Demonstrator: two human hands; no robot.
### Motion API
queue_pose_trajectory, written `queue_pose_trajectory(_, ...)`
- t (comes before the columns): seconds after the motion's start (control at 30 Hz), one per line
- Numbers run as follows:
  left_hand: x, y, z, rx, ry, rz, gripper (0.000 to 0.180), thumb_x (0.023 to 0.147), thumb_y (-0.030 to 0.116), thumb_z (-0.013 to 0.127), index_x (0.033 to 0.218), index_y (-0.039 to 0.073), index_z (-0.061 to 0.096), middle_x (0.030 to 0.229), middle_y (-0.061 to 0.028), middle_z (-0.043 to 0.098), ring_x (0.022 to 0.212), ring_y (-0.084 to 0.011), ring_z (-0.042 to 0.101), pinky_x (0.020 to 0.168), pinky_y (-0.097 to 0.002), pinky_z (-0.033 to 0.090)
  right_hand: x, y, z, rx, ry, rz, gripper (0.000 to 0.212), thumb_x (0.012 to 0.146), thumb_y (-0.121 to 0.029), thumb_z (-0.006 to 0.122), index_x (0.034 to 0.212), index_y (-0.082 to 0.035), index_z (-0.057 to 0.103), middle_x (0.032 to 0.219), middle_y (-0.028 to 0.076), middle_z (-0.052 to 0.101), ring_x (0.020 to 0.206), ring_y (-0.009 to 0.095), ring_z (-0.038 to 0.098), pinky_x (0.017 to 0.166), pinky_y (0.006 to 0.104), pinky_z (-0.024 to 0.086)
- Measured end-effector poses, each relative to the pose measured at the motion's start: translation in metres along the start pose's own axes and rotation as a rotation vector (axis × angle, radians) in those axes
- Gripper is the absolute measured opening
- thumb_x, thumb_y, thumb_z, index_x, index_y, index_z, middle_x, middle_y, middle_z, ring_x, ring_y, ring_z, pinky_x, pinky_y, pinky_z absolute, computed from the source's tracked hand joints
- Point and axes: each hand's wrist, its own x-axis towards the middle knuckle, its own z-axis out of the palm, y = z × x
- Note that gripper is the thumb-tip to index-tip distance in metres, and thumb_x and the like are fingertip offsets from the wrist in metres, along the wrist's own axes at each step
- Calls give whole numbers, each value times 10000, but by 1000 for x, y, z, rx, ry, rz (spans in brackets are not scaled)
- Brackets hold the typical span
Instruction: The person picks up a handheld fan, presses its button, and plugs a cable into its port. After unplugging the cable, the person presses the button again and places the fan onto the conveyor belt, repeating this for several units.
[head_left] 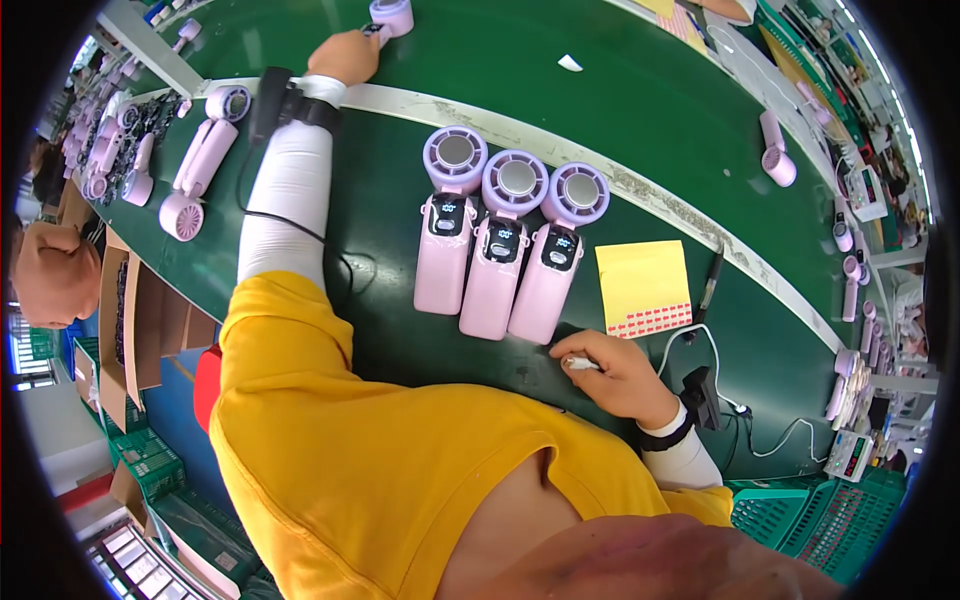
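Left hand (345, 57) far left, reached beyond the pale raised strip (400, 101), closed on a lilac-and-pink plastic handheld fan (392, 17) by its handle. Right hand (622, 380) near, thumb and finger clamped on a small white plug-like piece (580, 363), probably for fine control. Three pink handheld fans (490, 285) between, lit screens up, likely for easy viewing. Yellow paper sheet with red marks (643, 275) just right, seemingly for handy reach.

The head-worn fisheye camera looks steeply down. It faces across the green workbench (385, 200) from close above its near edge.
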Motion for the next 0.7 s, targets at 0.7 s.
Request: queue_pose_trajectory(0.7,-257,121,-80,-1963,-239,199,288,815,55,455,1089,32,369,881,-103,523,671,-156,536,598,-281,448,-8,15,12,-119,66,-175,153,774,-70,539,924,-44,554,833,86,574,732,199,566,645,268,433)
